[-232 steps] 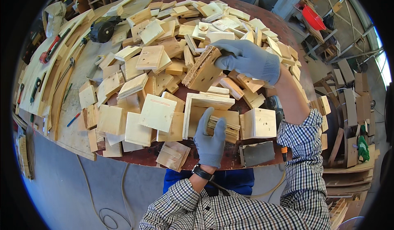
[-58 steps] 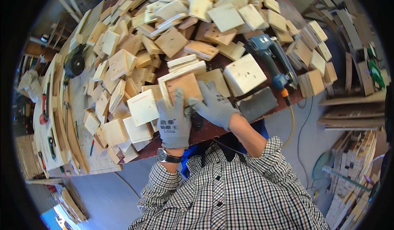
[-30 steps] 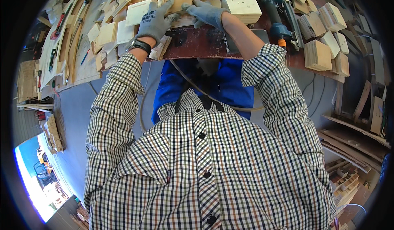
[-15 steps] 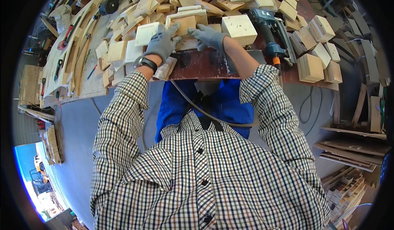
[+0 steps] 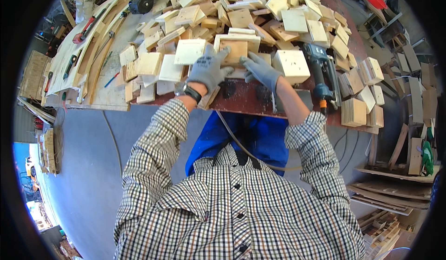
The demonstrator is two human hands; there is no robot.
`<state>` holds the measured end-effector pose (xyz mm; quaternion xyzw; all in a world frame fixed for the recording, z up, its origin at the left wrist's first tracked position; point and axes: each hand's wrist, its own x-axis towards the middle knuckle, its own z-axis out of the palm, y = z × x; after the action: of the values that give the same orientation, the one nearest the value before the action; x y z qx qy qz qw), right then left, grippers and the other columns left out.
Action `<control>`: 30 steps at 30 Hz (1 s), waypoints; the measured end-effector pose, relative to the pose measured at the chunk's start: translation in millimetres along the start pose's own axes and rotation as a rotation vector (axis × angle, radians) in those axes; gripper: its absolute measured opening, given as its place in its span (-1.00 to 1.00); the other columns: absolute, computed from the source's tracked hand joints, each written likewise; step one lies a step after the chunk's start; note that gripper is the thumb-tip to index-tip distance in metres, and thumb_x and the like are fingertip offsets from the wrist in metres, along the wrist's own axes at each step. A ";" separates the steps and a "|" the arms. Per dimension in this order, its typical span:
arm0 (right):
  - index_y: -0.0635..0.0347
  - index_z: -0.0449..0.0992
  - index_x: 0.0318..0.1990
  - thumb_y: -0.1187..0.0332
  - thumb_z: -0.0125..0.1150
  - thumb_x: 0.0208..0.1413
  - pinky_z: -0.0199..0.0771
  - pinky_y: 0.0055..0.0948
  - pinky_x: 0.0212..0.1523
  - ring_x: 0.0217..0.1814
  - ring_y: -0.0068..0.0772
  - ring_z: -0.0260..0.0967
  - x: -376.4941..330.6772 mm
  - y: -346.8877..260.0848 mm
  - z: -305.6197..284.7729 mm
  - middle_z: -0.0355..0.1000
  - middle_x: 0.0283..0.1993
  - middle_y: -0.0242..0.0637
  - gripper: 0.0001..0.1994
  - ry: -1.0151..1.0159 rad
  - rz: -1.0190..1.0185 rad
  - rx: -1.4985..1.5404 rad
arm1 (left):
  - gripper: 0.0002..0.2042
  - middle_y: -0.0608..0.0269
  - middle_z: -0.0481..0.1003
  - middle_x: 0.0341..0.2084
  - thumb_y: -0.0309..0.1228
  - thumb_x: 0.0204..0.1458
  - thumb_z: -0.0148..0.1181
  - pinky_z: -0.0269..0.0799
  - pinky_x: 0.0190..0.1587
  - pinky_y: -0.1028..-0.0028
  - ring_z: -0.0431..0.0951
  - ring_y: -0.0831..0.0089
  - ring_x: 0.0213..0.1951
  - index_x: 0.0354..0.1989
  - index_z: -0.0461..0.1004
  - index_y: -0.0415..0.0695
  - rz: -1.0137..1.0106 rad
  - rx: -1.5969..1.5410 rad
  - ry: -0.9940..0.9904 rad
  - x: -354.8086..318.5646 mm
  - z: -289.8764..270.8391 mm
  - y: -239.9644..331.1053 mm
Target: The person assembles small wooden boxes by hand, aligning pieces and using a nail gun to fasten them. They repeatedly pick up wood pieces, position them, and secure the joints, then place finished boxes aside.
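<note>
A squarish wooden block [image 5: 233,51] with a darker tan face sits near the front edge of the red-brown tabletop, between my gloved hands. My left hand [image 5: 206,69], in a grey glove, grips its left side, with the index finger at the block and the thumb apart below. On the other side my right hand [image 5: 261,69], also gloved, has its fingertips on the block's near right corner. Pale boards [image 5: 239,39] stand right behind it. A pale square block [image 5: 190,51] lies beside my left hand, and a thick stacked block [image 5: 291,66] beside my right.
A large heap of wood offcuts [image 5: 241,17] covers the back of the table. At the right lie a teal air nailer [image 5: 319,69] with an orange hose fitting and several stacked blocks [image 5: 354,112]. Long strips [image 5: 100,51], hand tools and a black power tool [image 5: 141,3] occupy the left.
The whole view has shifted, showing more of the heap and placing the table further right and lower. My hands stay at the same block, with little visible movement relative to it.
</note>
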<state>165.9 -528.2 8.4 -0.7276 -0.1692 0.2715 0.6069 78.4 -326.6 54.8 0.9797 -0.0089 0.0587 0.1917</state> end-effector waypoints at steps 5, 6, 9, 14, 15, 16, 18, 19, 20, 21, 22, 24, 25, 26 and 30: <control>0.16 0.45 0.26 0.09 0.15 0.38 0.59 -0.29 -0.31 -0.32 -0.31 0.49 -10.4 -3.3 25.6 0.34 0.06 0.05 -0.55 0.134 0.017 -0.026 | -0.42 -0.20 0.43 0.04 -0.22 0.04 0.49 0.59 -0.02 0.04 0.60 -0.18 -0.04 0.29 0.52 0.04 0.042 -0.073 0.236 -14.3 24.0 -12.1; 0.16 0.41 0.33 0.06 0.12 0.38 0.59 -0.19 -0.02 -0.13 -0.07 0.53 -12.7 -1.6 20.2 0.32 0.14 0.14 -0.50 0.120 0.102 -0.060 | -0.41 -0.17 0.44 0.01 -0.22 0.04 0.49 0.59 -0.07 0.04 0.60 -0.16 -0.09 0.29 0.51 0.03 -0.005 -0.069 0.181 -14.2 17.5 -1.3; 0.16 0.37 0.38 0.00 0.08 0.39 0.32 -0.08 0.36 0.28 0.24 0.34 -28.6 13.6 3.5 0.29 0.22 0.24 -0.44 0.148 0.006 -0.158 | -0.38 -0.13 0.45 -0.08 -0.21 -0.02 0.51 0.59 -0.12 0.07 0.59 -0.14 -0.11 0.29 0.54 0.03 -0.032 -0.116 0.169 -17.4 17.9 23.2; 0.29 0.20 0.47 0.02 0.05 0.39 0.25 -0.07 0.43 0.32 0.27 0.29 -46.9 -0.7 16.3 0.23 0.29 0.19 -0.34 0.155 -0.013 -0.259 | -0.37 -0.22 0.41 -0.11 0.03 0.15 0.37 0.60 -0.31 0.09 0.60 -0.15 -0.26 0.30 0.48 -0.09 -0.043 -0.082 0.139 -30.2 7.8 28.1; 0.29 0.20 0.47 0.03 0.05 0.39 0.26 -0.07 0.42 0.31 0.27 0.29 -47.3 -2.4 16.8 0.23 0.28 0.19 -0.34 0.150 -0.029 -0.290 | -0.36 -0.22 0.40 -0.12 0.09 0.17 0.32 0.60 -0.35 0.10 0.60 -0.14 -0.28 0.29 0.49 -0.10 -0.027 -0.057 0.166 -31.0 12.2 26.4; 0.29 0.20 0.47 0.04 0.05 0.39 0.27 -0.07 0.41 0.31 0.27 0.30 -47.9 -2.6 17.3 0.23 0.27 0.18 -0.34 0.145 -0.044 -0.322 | -0.34 -0.22 0.40 -0.13 0.15 0.20 0.27 0.59 -0.38 0.12 0.60 -0.13 -0.30 0.28 0.49 -0.11 -0.010 -0.032 0.192 -32.7 17.1 25.5; 0.29 0.20 0.47 0.05 0.04 0.39 0.30 -0.07 0.38 0.30 0.26 0.30 -48.3 -9.2 17.1 0.24 0.24 0.18 -0.35 0.155 -0.028 -0.343 | -0.33 -0.22 0.39 -0.09 0.16 0.20 0.26 0.59 -0.43 0.14 0.60 -0.11 -0.31 0.31 0.45 -0.10 -0.017 -0.032 0.183 -30.1 20.2 26.2; 0.28 0.20 0.47 0.06 0.04 0.39 0.31 -0.07 0.36 0.29 0.26 0.31 -49.4 -15.5 17.5 0.24 0.23 0.18 -0.36 0.155 0.000 -0.329 | -0.32 -0.23 0.39 -0.07 0.16 0.21 0.26 0.59 -0.43 0.14 0.61 -0.11 -0.31 0.32 0.44 -0.10 -0.032 -0.039 0.165 -28.4 18.7 27.3; 0.28 0.20 0.47 0.06 0.03 0.39 0.32 -0.07 0.35 0.28 0.25 0.31 -48.9 -19.5 17.7 0.24 0.22 0.18 -0.37 0.157 0.019 -0.312 | -0.32 -0.24 0.39 -0.04 0.16 0.22 0.25 0.60 -0.42 0.14 0.61 -0.11 -0.30 0.34 0.42 -0.11 -0.042 -0.039 0.152 -27.2 16.5 26.4; 0.27 0.21 0.46 0.06 0.03 0.39 0.35 -0.06 0.31 0.25 0.26 0.33 -48.6 -18.9 16.3 0.24 0.20 0.17 -0.37 0.145 0.011 -0.315 | -0.29 -0.28 0.37 0.02 0.15 0.25 0.23 0.60 -0.42 0.14 0.62 -0.13 -0.28 0.40 0.35 -0.13 -0.007 -0.034 0.151 -28.7 16.0 24.3; 0.27 0.21 0.46 0.06 0.03 0.39 0.36 -0.05 0.30 0.24 0.26 0.33 -47.6 -21.3 15.1 0.25 0.19 0.16 -0.37 0.141 0.015 -0.305 | -0.28 -0.29 0.37 0.02 0.14 0.25 0.22 0.61 -0.42 0.14 0.62 -0.14 -0.27 0.41 0.33 -0.14 -0.018 -0.047 0.145 -27.9 15.6 23.8; 0.27 0.21 0.45 0.06 0.03 0.39 0.38 -0.04 0.28 0.22 0.26 0.34 -47.7 -26.9 14.7 0.25 0.17 0.16 -0.37 0.140 0.020 -0.297 | -0.25 -0.31 0.36 0.03 0.13 0.26 0.21 0.61 -0.41 0.13 0.62 -0.15 -0.25 0.44 0.29 -0.17 -0.035 -0.082 0.140 -26.3 15.3 24.9; 0.26 0.21 0.45 0.06 0.03 0.39 0.38 -0.04 0.27 0.21 0.26 0.35 -46.7 -24.3 17.2 0.26 0.16 0.16 -0.38 0.152 0.002 -0.298 | -0.21 -0.31 0.36 0.03 0.14 0.26 0.22 0.62 -0.39 0.11 0.61 -0.17 -0.22 0.47 0.24 -0.19 -0.019 -0.073 0.145 -25.5 13.3 25.0; 0.26 0.21 0.45 0.06 0.03 0.39 0.39 -0.03 0.25 0.20 0.26 0.35 -45.8 -20.5 17.2 0.26 0.15 0.16 -0.38 0.161 -0.017 -0.314 | -0.20 -0.31 0.36 0.03 0.14 0.25 0.23 0.62 -0.38 0.11 0.61 -0.17 -0.22 0.47 0.24 -0.20 -0.020 -0.072 0.138 -23.9 13.5 26.6; 0.25 0.20 0.45 0.06 0.02 0.39 0.42 0.00 0.22 0.16 0.29 0.37 -45.4 -17.7 14.0 0.26 0.13 0.18 -0.38 0.149 -0.050 -0.353 | -0.18 -0.29 0.36 0.02 0.14 0.21 0.28 0.63 -0.30 0.12 0.60 -0.18 -0.18 0.45 0.25 -0.21 -0.035 -0.081 0.126 -24.1 19.0 26.3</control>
<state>122.9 -539.6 32.6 -0.8364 -0.1870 0.1679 0.4871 55.5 -358.2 44.3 0.9655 0.0181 0.1166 0.2322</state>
